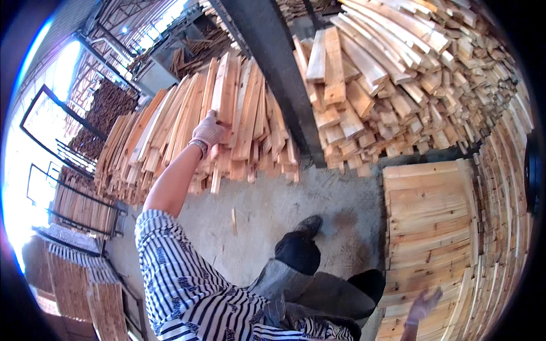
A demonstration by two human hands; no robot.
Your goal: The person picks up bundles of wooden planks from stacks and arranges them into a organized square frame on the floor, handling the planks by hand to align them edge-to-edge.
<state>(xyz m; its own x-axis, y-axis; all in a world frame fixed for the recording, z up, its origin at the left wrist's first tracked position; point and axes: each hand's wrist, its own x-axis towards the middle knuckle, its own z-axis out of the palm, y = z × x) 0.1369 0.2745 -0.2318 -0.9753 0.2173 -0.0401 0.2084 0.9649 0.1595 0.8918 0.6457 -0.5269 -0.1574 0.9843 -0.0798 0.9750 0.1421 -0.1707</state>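
Observation:
My left hand (209, 132), in a pale work glove, reaches out to a heap of sawn boards (170, 122). Its fingers are closed on the near end of a wooden board (225, 85) that lies on top of the heap. Low on the right, my right hand (424, 307), gloved too, is over or beside a flat layer of boards (426, 227) laid edge to edge. That hand is somewhat blurred, but its fingers look stretched apart, with nothing in them. Whether it touches the boards I cannot tell.
A dark steel post (278, 74) rises between the left heap and a larger board pile (398, 85). More stacked boards (500, 199) line the right side. A black metal frame (68, 136) stands at the left. A wood sliver (234, 221) lies on the concrete floor (261, 210).

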